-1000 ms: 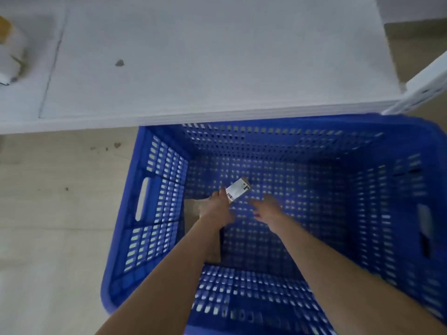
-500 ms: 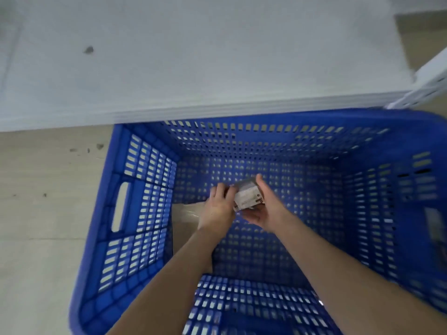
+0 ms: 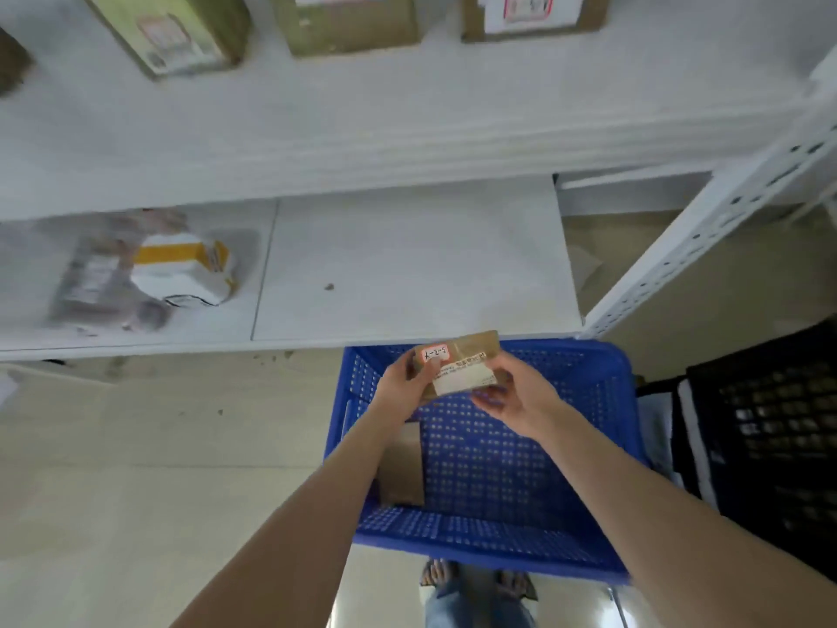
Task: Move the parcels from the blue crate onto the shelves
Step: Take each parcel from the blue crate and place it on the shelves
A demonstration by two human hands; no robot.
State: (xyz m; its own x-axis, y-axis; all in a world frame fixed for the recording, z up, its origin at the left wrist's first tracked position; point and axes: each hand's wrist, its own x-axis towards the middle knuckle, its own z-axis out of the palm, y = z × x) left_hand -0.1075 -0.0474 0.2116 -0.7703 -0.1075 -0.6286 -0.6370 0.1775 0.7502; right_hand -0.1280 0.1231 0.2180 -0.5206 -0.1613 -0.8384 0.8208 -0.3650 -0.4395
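A small brown parcel (image 3: 462,361) with a white label and a red-framed sticker is held up above the far rim of the blue crate (image 3: 498,532). My left hand (image 3: 404,382) grips its left end and my right hand (image 3: 516,394) grips its right end from below. One flat brown parcel (image 3: 402,464) lies at the crate's left inside wall. The lower white shelf (image 3: 407,260) is just beyond the crate, bare at its right half.
A grey bag and a white-and-yellow package (image 3: 181,269) lie on the lower shelf at left. Several cardboard boxes (image 3: 348,20) stand on the upper shelf. A white perforated upright (image 3: 706,228) rises at right. A black crate (image 3: 779,441) stands right of the blue one.
Both hands have lifted the small parcel out of the crate to rim height. My view has risen, so both shelves now show.
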